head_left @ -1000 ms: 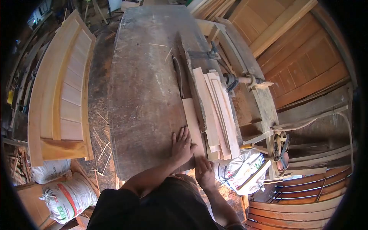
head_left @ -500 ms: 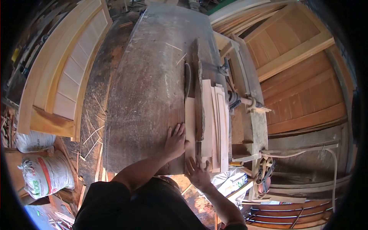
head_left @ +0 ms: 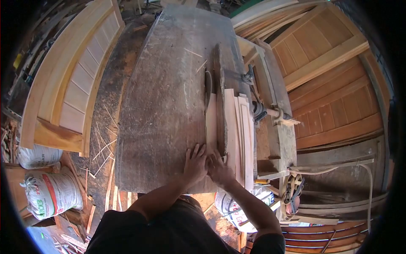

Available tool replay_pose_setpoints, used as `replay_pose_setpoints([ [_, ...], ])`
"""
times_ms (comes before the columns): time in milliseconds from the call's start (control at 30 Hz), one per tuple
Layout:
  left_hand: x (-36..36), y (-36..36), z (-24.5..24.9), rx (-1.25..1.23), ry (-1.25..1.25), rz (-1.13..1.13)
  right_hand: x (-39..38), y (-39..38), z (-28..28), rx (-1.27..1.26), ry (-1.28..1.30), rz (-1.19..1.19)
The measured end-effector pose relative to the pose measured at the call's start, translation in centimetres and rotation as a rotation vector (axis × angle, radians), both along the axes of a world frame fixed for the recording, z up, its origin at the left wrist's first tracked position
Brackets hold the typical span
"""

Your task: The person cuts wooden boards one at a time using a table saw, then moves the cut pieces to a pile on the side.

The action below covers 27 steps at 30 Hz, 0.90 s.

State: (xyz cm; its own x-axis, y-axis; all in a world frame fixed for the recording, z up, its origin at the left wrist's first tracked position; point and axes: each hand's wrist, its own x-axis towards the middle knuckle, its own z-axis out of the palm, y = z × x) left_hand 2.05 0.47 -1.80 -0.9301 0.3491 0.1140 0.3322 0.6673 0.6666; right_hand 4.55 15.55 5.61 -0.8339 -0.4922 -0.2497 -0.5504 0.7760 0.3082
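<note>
A narrow pale wooden strip lies lengthwise on the dark, worn table top, along a rough-edged wooden fence. Its far end is beside a dark, curved saw blade standing up from the table. Flat on the table at the strip's left side, my left hand has its fingers spread and its thumb close to the strip. My right hand is bent over the strip's near end, fingers pressed on it. The hands nearly touch, and that near end is partly hidden under them.
Several cut strips lie right of the fence. A clamp and a shaft are farther right. A panelled door leans at left, above white sacks. More wooden doors stand at right.
My right hand has moved forward with the strip, whose far end has advanced along the blade. My left hand has slid slightly back toward my body.
</note>
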Motion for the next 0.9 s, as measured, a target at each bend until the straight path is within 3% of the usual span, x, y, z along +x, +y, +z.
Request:
replay_pose_setpoints([
  [100, -2.2, 0.0, 0.3, -0.105, -0.028, -0.025, -1.7, 0.0, 0.3, -0.033, 0.014, -0.021],
  [267, -4.7, 1.1, -1.5, -0.044, 0.075, 0.065, -4.5, -0.3, 0.5, -0.016, -0.047, -0.101],
  [433, -6.6, 0.7, -0.2, -0.039, 0.038, 0.061, -6.2, -1.3, 0.4, 0.013, -0.087, -0.222],
  [600, -4.4, 0.4, -1.0, -0.067, 0.142, 0.052, -2.8, -1.8, -0.7, -0.126, -0.093, -0.33],
  [667, 0.0, -1.7, 0.4, -0.053, 0.178, -0.1, 2.5, -2.3, 0.1, -0.155, -0.144, -0.387],
  [733, 6.2, -4.4, 0.6, 0.014, 0.094, -0.319, 10.7, -2.9, 1.6, -0.298, -0.123, -0.434],
  [800, 9.6, -6.5, 2.6, 0.011, -0.025, -0.467, 18.1, -1.9, -1.3, -0.673, -0.05, -0.523],
  [900, 9.5, -6.6, 2.0, 0.153, -0.047, -0.391, 20.0, -4.4, -1.7, -1.001, 0.01, -1.022],
])
